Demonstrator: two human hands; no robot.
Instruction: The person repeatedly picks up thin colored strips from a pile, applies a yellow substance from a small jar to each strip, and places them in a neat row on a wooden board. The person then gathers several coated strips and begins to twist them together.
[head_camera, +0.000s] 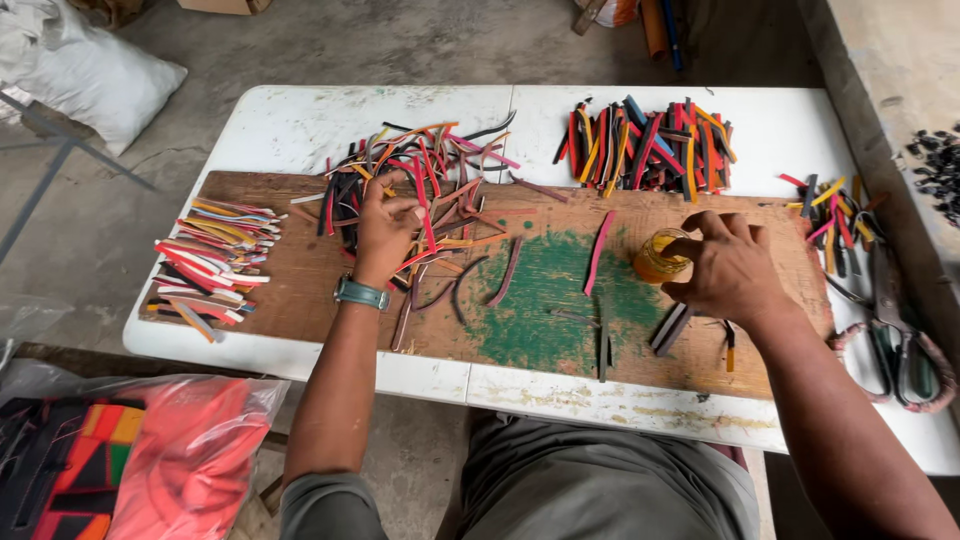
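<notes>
Strips (420, 185), loose multicoloured pile on board (300, 290), under and beyond left hand (385, 225); fingers curled into the pile, pinching strips. Jar (658, 258), small, amber, just left of right hand (725, 268); fingers bent around its top, gripping it. Stacked strips (210, 260), well left of left hand. Bundle (645, 145), beyond right hand. Shears (895, 335), right of right hand, on table (300, 125).

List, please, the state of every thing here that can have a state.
left hand: closed, fingers in the loose strip pile
right hand: fingers curled over the yellow jar
yellow jar: upright on the board
sorted strips: stacked flat
shears: lying on the table
</notes>
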